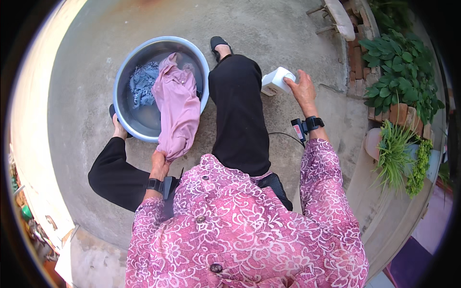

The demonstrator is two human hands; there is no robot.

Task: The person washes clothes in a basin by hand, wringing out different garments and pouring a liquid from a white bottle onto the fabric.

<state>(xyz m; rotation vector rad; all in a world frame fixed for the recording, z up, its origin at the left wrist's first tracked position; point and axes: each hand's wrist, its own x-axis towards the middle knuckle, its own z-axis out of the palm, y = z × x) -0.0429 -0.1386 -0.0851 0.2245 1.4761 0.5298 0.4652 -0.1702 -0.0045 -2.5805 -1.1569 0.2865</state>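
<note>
My left hand (159, 163) is closed on the near end of a pink garment (176, 108), which hangs over the near rim of a round metal basin (121, 118). The garment's far end lies inside the basin, above cloudy water. Beside it in the basin lies a blue and white patterned cloth (144, 84). To the right of my black-trousered leg stands a white plastic container (278, 81) bearing writing. My right hand (303, 90) is at its right side, with thumb and fingers apart at the container's white top; whether they grip it cannot be told.
A small stool (340, 19) stands at the upper right beside a low brick border (356, 61) with leafy plants (399, 68). A potted spider plant (394, 154) is at the right. A dark cable (286, 135) runs from near my right wrist toward my leg.
</note>
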